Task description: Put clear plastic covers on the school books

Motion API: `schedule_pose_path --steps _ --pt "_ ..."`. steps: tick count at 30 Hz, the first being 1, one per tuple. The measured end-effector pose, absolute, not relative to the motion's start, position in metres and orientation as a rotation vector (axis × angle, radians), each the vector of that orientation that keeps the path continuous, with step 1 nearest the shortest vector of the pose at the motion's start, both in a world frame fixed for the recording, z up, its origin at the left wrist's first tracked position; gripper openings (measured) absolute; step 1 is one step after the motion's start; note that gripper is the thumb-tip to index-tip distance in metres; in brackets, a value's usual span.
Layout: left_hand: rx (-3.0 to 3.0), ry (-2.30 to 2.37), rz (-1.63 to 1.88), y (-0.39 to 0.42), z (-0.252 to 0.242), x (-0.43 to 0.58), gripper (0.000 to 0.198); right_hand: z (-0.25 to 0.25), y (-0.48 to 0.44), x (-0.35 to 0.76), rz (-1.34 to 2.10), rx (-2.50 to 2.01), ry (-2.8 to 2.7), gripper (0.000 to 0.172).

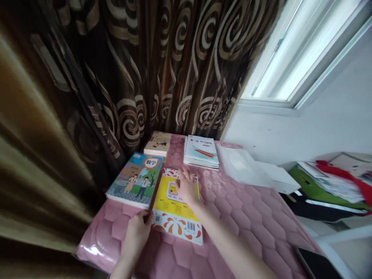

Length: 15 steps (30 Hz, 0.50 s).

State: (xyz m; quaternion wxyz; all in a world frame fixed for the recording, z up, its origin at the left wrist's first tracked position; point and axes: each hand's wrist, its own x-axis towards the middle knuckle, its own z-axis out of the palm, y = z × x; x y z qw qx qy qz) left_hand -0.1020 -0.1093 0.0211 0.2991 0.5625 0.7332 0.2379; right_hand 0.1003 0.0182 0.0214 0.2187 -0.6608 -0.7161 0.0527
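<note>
A yellow and white book [177, 211] with orange patterns and a barcode lies flat on the pink quilted cover [247, 217]. My right hand [186, 188] rests on its upper part with fingers spread. At the book's lower left edge is my left hand [139, 228], thumb and fingers drawn together near the corner; what they grip, if anything, is too small to make out. Just above that hand, to the left of the yellow book, sits a stack with a blue and green textbook [135, 180] on top.
Behind are a small stack of tan books [157, 144] and a stack of white-covered books [201, 150]. Clear plastic sleeves [242, 164] lie right of them. A dark phone-like device [316, 263] is at the lower right. Patterned curtains [180, 69] hang behind; a green bag with papers [334, 186] stands right.
</note>
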Motion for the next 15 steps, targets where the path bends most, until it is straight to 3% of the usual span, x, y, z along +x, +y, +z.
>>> schedule_pose_path --steps 3,5,8,12,15 --pt "1.488 1.953 0.653 -0.11 0.021 -0.101 0.021 0.006 -0.016 0.142 0.43 -1.924 -1.565 0.047" --pt "1.503 1.956 0.627 -0.109 0.021 -0.102 0.022 -0.003 -0.033 0.165 0.766 -1.836 -1.428 0.034" --pt "1.562 1.988 0.548 -0.107 0.022 -0.101 0.024 -0.009 -0.049 0.182 1.047 -1.69 -1.338 0.028" --pt "1.641 2.075 0.443 -0.105 0.026 -0.097 0.028 0.002 -0.053 0.178 1.227 -1.656 -1.304 0.034" --pt "1.705 2.097 0.412 -0.104 0.027 -0.091 0.029 0.013 -0.049 0.175 1.079 -1.814 -1.489 0.038"
